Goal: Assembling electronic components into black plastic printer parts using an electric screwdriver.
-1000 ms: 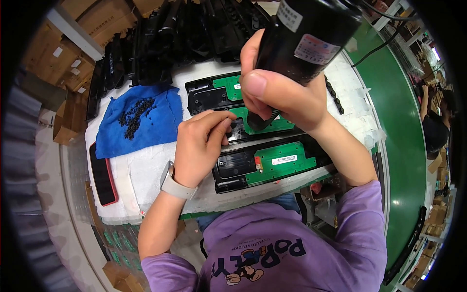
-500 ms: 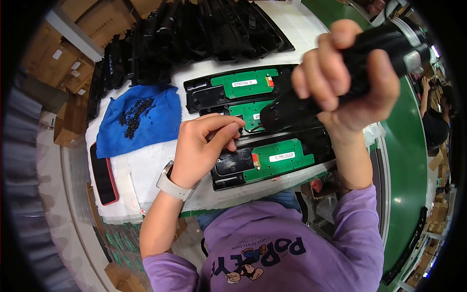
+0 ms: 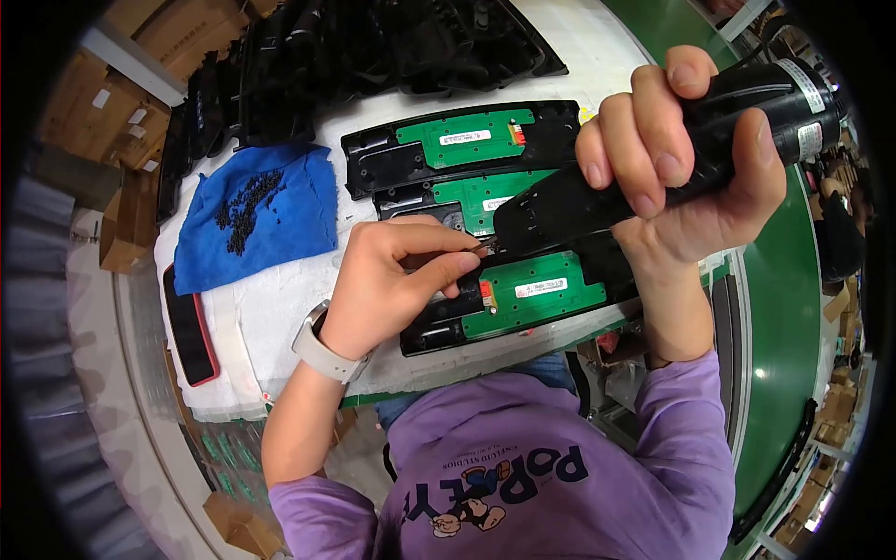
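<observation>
My right hand [image 3: 686, 159] is wrapped around a thick black electric screwdriver [image 3: 560, 207], which slants down to the left over the panels. At its tip, my left hand [image 3: 387, 280] pinches a tiny dark screw [image 3: 486, 244] between thumb and forefinger. Beneath are three black plastic panels with green circuit boards: a far board [image 3: 467, 142], a middle board [image 3: 474, 194] partly covered by the screwdriver, and a near board [image 3: 546, 291]. My left fingers hover over the edge between the middle and near panels. To the left, a pile of small black screws [image 3: 245, 210] lies on a blue cloth [image 3: 308, 201].
Many black plastic housings [image 3: 439, 47] are heaped along the table's far side. A red-edged phone [image 3: 191, 327] lies at the white table's left edge. Cardboard boxes [image 3: 131, 215] stand beyond it. A green surface [image 3: 779, 355] runs along the right, with a person [image 3: 840, 224] farther off.
My left fingertips have moved right, closing the small gap to the screwdriver's tip. The right hand and screwdriver have shifted slightly to the right. The whole view has moved a little.
</observation>
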Tool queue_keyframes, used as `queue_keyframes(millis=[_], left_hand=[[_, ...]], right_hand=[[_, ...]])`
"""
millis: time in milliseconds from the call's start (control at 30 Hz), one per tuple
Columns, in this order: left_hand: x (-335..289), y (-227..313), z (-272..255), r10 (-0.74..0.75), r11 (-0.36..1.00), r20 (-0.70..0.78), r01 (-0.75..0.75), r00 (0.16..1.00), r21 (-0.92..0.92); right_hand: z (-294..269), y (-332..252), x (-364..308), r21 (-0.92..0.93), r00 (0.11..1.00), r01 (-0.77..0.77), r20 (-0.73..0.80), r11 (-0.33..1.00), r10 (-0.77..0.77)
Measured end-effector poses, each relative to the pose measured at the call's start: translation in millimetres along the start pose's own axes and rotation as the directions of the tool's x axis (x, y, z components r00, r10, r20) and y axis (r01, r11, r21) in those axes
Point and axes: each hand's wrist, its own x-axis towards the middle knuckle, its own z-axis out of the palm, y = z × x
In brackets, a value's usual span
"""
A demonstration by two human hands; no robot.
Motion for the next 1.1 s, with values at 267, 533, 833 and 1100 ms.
queue_keyframes(millis=[267, 533, 833, 1100], left_hand=[[-0.9, -0.9, -2.2, -0.012, 0.999, -0.029, 0.011, 0.999, -0.035], [-0.2, -1.7, -1.5, -0.014, 0.999, -0.02, 0.013, 1.0, -0.048], [-2.2, -2.5, 0.6, 0.034, 0.994, -0.108, -0.044, 0.994, -0.099], [-3.6, -1.3, 7.5, 0.08, 0.994, -0.196, -0.093, 0.977, -0.058]], right_hand=[[6.3, 0.8, -1.6, -0.003, 0.989, 0.016, -0.144, 1.0, -0.016], [8.6, 0.2, -2.5, -0.021, 0.986, 0.003, -0.165, 1.0, -0.006], [12.7, 0.0, -2.7, -0.02, 0.953, 0.043, -0.3, 0.999, -0.047], [12.9, 2.3, -1.2, 0.004, 0.884, 0.047, -0.466, 0.999, -0.04]])
